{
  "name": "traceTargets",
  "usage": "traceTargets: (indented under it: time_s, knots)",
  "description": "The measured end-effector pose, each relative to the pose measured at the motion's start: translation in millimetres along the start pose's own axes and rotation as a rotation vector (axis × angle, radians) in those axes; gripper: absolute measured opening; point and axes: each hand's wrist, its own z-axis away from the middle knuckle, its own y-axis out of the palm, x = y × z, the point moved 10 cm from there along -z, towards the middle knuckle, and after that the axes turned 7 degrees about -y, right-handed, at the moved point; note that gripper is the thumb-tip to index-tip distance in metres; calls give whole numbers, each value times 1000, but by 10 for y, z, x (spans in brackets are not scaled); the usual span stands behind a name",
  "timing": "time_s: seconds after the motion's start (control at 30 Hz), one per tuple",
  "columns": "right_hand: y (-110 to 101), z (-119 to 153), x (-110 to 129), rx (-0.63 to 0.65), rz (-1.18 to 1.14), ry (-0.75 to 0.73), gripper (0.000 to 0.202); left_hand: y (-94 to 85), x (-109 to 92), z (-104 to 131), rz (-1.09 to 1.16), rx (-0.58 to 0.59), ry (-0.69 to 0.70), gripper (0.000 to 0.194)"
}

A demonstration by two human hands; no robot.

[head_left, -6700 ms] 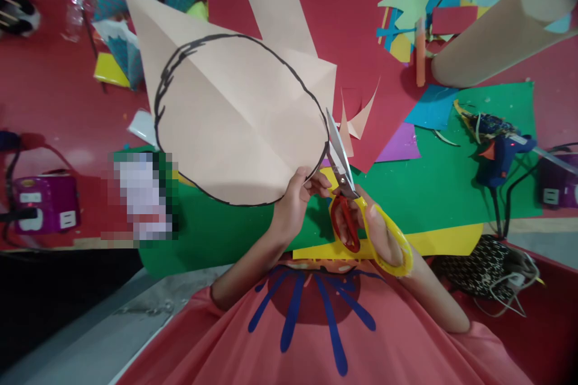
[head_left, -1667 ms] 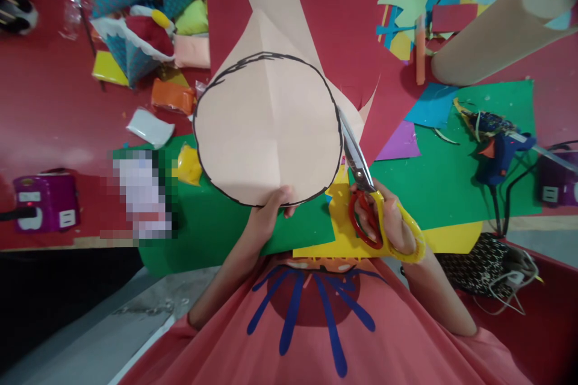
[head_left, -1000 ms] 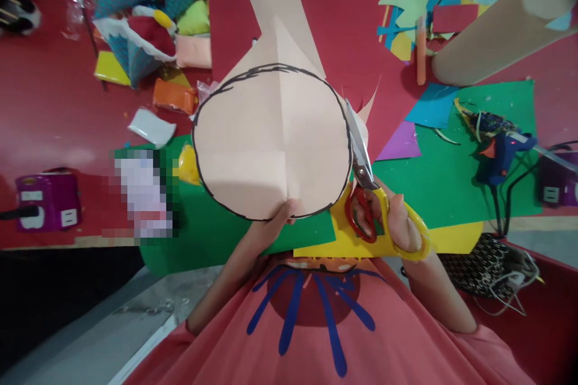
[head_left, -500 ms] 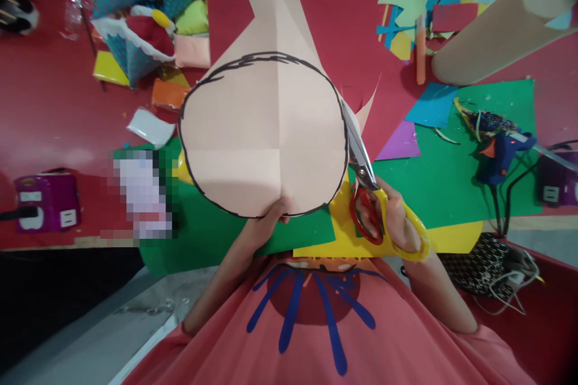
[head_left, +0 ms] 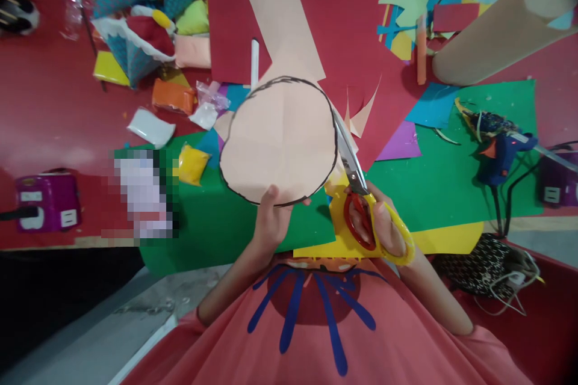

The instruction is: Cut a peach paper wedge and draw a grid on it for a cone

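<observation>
My left hand (head_left: 273, 216) grips the near edge of a peach sheet of paper (head_left: 280, 144), thumb on top and fingers underneath. A thick black marker outline, roughly round, runs on the sheet, and its near and right edges are cut close to the line. My right hand (head_left: 386, 222) holds scissors (head_left: 356, 183) with one red and one yellow handle loop. Their blades lie at the right edge of the outline, pointing away from me, nearly closed. Peach offcuts (head_left: 363, 114) lie just right of the blades. A peach strip (head_left: 282, 12) lies beyond the round sheet.
Green card (head_left: 406, 186) and red card (head_left: 352, 6) cover the table. A blue glue gun (head_left: 503, 156) stands right, near a brown cardboard tube (head_left: 497, 30). At left are a yellow packet (head_left: 192, 164), an orange packet (head_left: 173, 96), patterned cones (head_left: 130, 48) and a purple power socket (head_left: 47, 201).
The peach sheet has moved nearer and tilted, looking smaller, uncovering a white marker and packets to its left. The scissors have shifted slightly left and toward me.
</observation>
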Motion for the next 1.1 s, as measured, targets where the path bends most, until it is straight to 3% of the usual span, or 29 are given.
traceTargets:
  time_s: [0.07,0.17,0.3,0.47,0.8,1.1]
  knots:
    - [31,-2,-8,-4,-10,9,56,179,-1,21,181,48,-21,52]
    - [45,13,-68,-3,-45,33,57,430,29,40,241,155,-107,55]
    - [19,48,-178,3,-112,42,56,555,110,24,239,213,-222,42]
    - [-44,40,-175,-8,-192,47,61,488,252,22,43,203,-259,38]
    - [41,-20,-72,63,-278,127,70,323,248,171,-328,248,-93,48]
    - [2,-79,-131,-12,-167,109,70,321,176,192,-358,255,-77,48]
